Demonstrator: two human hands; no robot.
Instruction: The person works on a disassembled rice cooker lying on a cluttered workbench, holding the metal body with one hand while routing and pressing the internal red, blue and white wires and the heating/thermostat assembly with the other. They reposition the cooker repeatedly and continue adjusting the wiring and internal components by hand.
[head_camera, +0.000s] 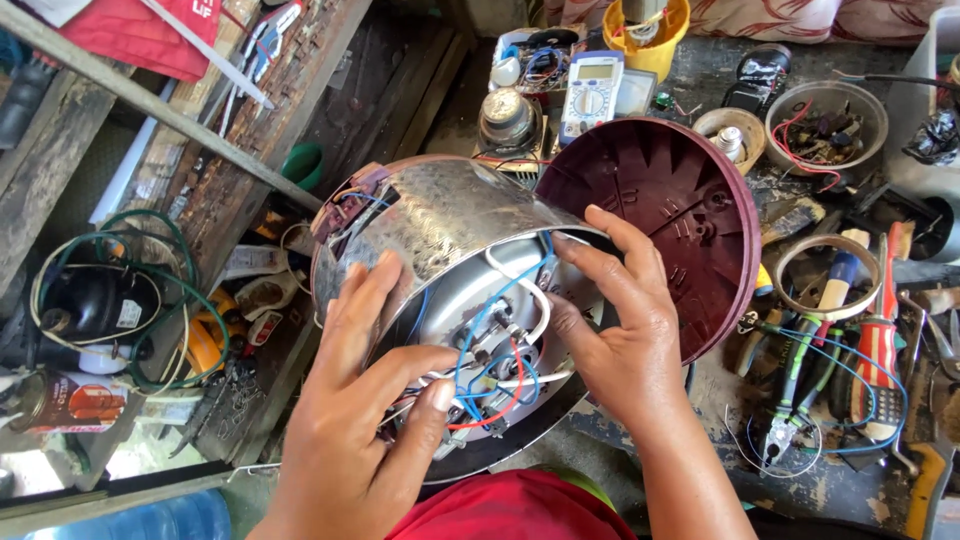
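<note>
A round metal cooker body (440, 215) lies on its side in front of me, its underside facing me with blue, red and white wires (490, 385) over the heating plate. My left hand (355, 420) rests on the lower left rim, thumb pressing into the wire bundle. On the right rim sits my right hand (615, 325), its fingers curled over the edge and touching a blue wire. A maroon plastic base cover (680, 215) leans against the body on the right.
The workbench (850, 480) holds pliers (790, 390), a red-handled screwdriver (878, 350), a multimeter (592, 90), a metal bowl of parts (826, 125), a yellow tub (648, 35) and a tape ring (826, 275). A black compressor with coiled cable (95, 305) sits at left.
</note>
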